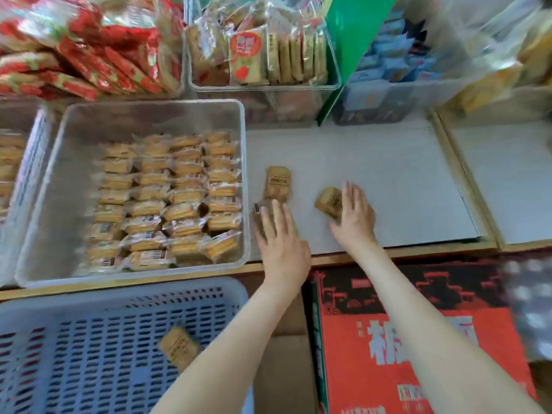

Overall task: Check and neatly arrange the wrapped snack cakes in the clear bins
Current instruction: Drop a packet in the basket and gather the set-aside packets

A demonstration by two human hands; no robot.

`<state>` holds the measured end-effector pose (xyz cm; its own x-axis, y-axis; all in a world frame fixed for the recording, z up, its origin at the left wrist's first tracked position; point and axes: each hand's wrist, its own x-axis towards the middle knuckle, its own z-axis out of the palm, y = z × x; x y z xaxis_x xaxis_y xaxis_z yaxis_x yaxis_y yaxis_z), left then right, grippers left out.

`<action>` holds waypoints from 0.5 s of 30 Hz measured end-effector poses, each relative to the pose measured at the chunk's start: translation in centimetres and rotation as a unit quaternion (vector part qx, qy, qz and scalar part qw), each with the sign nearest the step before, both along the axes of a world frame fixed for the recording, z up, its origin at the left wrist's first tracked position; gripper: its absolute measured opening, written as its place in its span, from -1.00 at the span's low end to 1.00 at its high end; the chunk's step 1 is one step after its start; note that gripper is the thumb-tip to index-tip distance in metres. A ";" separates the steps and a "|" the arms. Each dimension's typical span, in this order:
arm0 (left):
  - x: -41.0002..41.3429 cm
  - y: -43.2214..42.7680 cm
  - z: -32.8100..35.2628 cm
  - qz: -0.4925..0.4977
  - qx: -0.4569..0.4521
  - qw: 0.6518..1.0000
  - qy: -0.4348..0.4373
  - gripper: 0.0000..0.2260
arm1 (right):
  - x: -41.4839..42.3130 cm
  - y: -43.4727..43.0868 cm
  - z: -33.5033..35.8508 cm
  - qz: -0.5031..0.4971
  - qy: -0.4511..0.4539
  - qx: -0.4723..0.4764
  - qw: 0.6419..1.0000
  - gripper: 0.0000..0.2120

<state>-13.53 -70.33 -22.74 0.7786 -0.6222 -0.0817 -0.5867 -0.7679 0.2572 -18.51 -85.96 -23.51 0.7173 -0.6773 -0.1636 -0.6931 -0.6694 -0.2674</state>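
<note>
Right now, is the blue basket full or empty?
Nearly empty: the blue basket holds one wrapped snack cake on its slatted floor; a forearm hides part.

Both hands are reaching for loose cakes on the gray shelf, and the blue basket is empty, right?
Not quite. The blue basket is not empty: the head view shows one wrapped cake lying in it. The left hand and right hand do reach for loose cakes on the gray shelf.

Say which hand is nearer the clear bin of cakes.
Left. The left hand lies just right of the bin; the right hand is farther right, touching a loose cake.
</note>
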 end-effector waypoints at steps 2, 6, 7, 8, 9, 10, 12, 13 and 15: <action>1.2 -0.7 -1.0 0.061 0.001 0.997 0.038 -0.26 | 0.3 -0.8 -0.9 0.025 -0.006 -0.005 1.000 -0.20; 2.4 -0.6 -2.0 0.070 0.012 0.997 0.042 -0.31 | -0.5 -0.4 -1.3 0.019 -0.007 -0.048 0.999 -0.34; 2.3 -0.5 -2.0 0.050 0.025 0.998 0.041 -0.32 | -1.0 -0.1 -1.1 0.010 -0.007 -0.042 0.999 -0.35; 2.1 -0.3 -2.0 0.034 0.022 0.999 0.037 -0.33 | -1.5 0.2 -0.9 0.000 -0.008 -0.031 0.999 -0.36; 1.6 0.0 -2.1 0.016 0.009 1.000 0.025 -0.34 | -2.1 0.7 -0.5 -0.007 -0.015 -0.022 1.000 -0.37; 1.1 0.2 -2.0 -0.001 -0.010 1.000 0.016 -0.35 | -2.7 1.2 -0.1 -0.011 -0.029 -0.012 0.999 -0.39; 0.0 1.3 -1.6 -0.032 -0.042 0.998 0.019 -0.41 | -4.0 2.8 0.9 -0.014 -0.068 0.027 0.997 -0.39; -0.4 2.0 -1.4 -0.047 -0.057 0.997 0.019 -0.43 | -4.5 3.8 1.5 -0.015 -0.088 0.058 0.994 -0.36; -0.6 3.5 -0.9 -0.065 -0.093 0.993 0.017 -0.45 | -5.5 6.1 2.6 -0.018 -0.121 0.106 0.987 -0.29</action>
<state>-14.12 -66.83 -23.68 0.6900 -0.7235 0.0194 -0.6655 -0.6237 0.4100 -23.98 -79.89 -20.93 0.7289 -0.6719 -0.1314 -0.6139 -0.5565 -0.5599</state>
